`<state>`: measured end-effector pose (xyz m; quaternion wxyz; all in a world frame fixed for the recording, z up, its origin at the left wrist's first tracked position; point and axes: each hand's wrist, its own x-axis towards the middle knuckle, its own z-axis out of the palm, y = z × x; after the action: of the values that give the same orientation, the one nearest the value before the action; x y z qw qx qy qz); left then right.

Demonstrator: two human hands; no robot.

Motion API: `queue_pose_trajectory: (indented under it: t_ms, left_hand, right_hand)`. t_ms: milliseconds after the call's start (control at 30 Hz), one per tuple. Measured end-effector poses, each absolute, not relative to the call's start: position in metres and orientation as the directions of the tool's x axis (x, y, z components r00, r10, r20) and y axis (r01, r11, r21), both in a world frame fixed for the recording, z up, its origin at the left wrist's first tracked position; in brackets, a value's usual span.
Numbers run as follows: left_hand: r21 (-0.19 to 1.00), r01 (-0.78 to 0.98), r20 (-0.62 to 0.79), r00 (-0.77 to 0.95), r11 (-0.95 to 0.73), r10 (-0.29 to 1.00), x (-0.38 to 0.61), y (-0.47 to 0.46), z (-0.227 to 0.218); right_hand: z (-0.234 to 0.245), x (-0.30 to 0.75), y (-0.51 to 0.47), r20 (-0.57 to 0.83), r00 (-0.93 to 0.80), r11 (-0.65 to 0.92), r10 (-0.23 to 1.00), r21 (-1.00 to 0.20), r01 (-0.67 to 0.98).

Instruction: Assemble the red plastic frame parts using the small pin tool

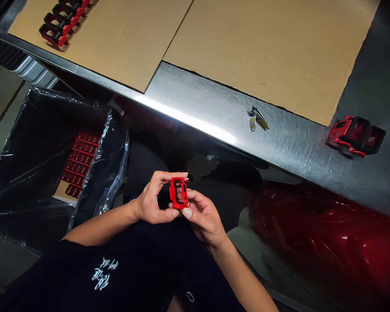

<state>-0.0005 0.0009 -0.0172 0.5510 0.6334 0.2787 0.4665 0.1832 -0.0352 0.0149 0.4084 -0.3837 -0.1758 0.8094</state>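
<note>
Head view: red plastic frame (178, 193) held in a narrow pinch between both hands, in front of the person's torso and below the table edge. Left hand (152, 200) grips its left side with fingertips and thumb; right hand (203, 216) grips its lower right, partly covering it. White stylised lettering (104, 274) on the black shirt (52, 277) is unreadable; no other writing legible. Steel table (195, 117) carries cardboard sheets (247, 47), a row of red-and-black parts (53, 34), cut off at the frame's top edge, one loose part (355, 136), and a small metal clip (258, 118). Plastic-lined bin (29, 164) holds rows of red parts (81, 162), partly hidden by film. Glossy red mass (321, 234) at lower right: blurred, unidentifiable.

Left hand (156, 199), right hand (203, 216) — both pinching a red plastic frame (173, 191)
</note>
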Motion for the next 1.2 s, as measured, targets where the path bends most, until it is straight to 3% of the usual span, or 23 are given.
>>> queue_pose_trajectory:
  t_ms: [200,400,467,567,700,833,933,1033,1133,1200]
  left_hand:
    - [0.964,-0.161,0.26,0.381,-0.213,0.887,-0.002,0.002,-0.013]
    - [0.985,-0.071,0.159,-0.013,-0.16,0.987,-0.01,0.02,-0.007]
    - [0.988,-0.007,0.154,-0.068,-0.155,0.986,-0.018,0.026,-0.004]
    - [0.992,0.048,0.111,0.074,-0.114,0.991,-0.027,0.03,0.001]
    - [0.992,0.103,0.034,0.358,-0.075,0.933,-0.031,0.028,0.012]
    - [0.972,0.232,-0.107,0.513,-0.018,0.851,-0.033,0.03,0.028]
    - [0.908,0.403,-0.316,0.487,0.112,0.814,-0.038,0.033,0.038]
    - [0.865,0.459,-0.45,0.525,0.205,0.722,-0.044,0.032,0.038]
    - [0.866,0.442,-0.486,0.634,0.234,0.602,-0.056,0.03,0.031]
    - [0.893,0.354,-0.45,0.664,0.279,0.598,-0.073,0.026,0.027]
  right_hand:
    - [0.016,0.184,-0.034,-0.48,-0.319,-0.575,0.817,-0.631,-0.521]
    - [0.013,0.188,-0.033,-0.491,-0.256,-0.551,0.833,-0.695,-0.462]
    - [0.012,0.19,-0.034,-0.486,-0.237,-0.54,0.841,-0.728,-0.423]
    - [0.012,0.193,-0.033,-0.447,-0.215,-0.495,0.868,-0.814,-0.305]
    - [0.016,0.199,-0.024,-0.281,-0.21,-0.297,0.936,-0.954,-0.047]
    - [0.022,0.206,-0.012,-0.164,-0.304,-0.118,0.939,-0.979,0.164]
    - [0.023,0.209,-0.006,-0.177,-0.401,-0.078,0.899,-0.965,0.251]
    - [0.02,0.207,-0.001,-0.224,-0.508,-0.075,0.832,-0.952,0.297]
    - [0.015,0.198,0.004,-0.257,-0.585,-0.095,0.769,-0.952,0.292]
    - [0.012,0.191,0.006,-0.304,-0.59,-0.166,0.748,-0.946,0.277]
